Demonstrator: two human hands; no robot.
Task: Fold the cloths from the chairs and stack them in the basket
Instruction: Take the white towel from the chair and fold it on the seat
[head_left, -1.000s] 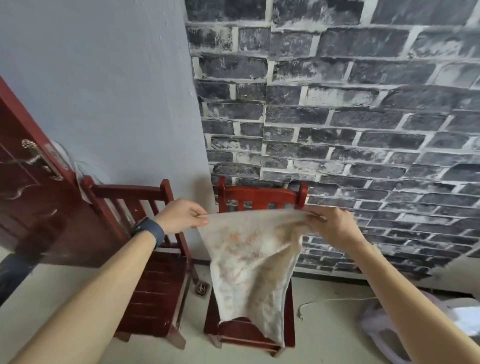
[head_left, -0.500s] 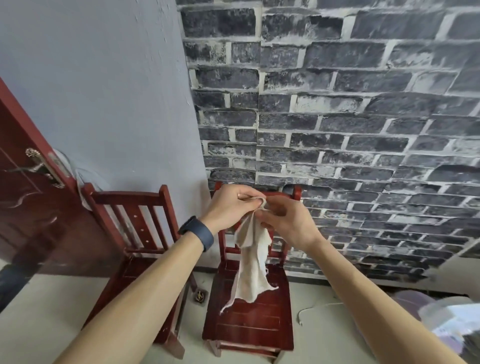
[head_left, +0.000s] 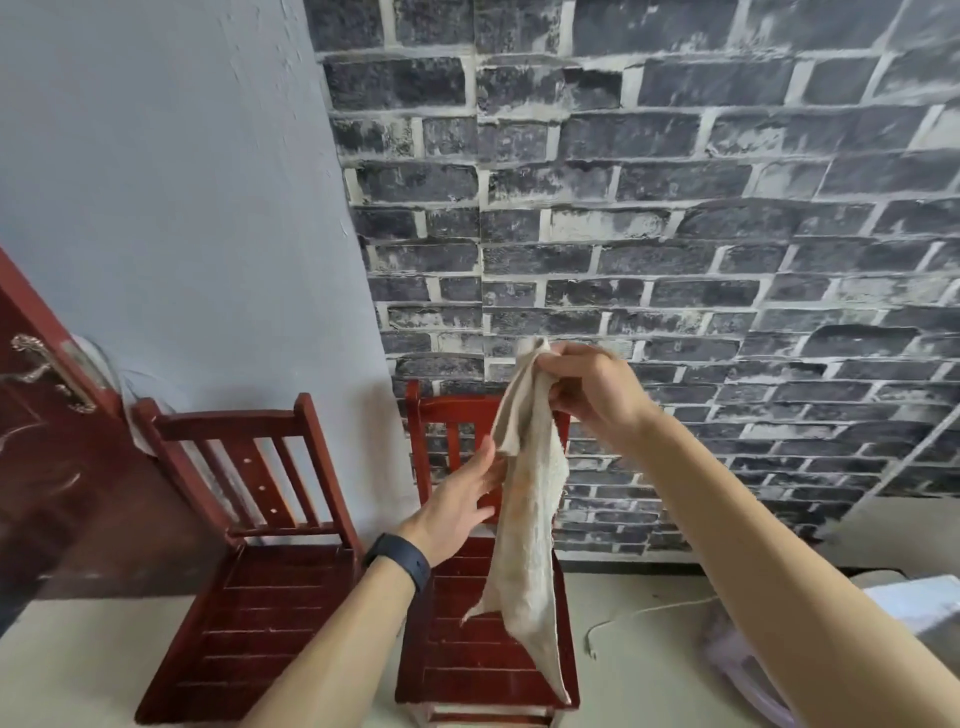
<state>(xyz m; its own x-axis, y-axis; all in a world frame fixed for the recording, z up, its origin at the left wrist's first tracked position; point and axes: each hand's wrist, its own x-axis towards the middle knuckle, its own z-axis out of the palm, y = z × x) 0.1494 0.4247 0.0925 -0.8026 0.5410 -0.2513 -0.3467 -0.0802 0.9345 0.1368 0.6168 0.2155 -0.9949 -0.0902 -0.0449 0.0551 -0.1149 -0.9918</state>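
Note:
A cream cloth (head_left: 530, 525) with faint orange marks hangs folded lengthwise in the air above the right red chair (head_left: 447, 644). My right hand (head_left: 597, 395) grips its top corners together, high up before the brick wall. My left hand (head_left: 460, 506) is lower, fingers straight, touching the cloth's left edge about a third of the way down. The left red chair (head_left: 249, 597) has a bare seat. A pale basket (head_left: 737, 670) is partly visible at the lower right, behind my right forearm.
A dark red door (head_left: 47, 467) with a metal handle stands at the far left. A grey wall meets the brick-pattern wall behind the chairs. A thin white cord (head_left: 639, 616) lies on the pale floor right of the chairs.
The cloth was spread wide, then its top corners were brought together. Now my right hand alone holds the top and has risen; my left hand has let go and dropped to the cloth's side.

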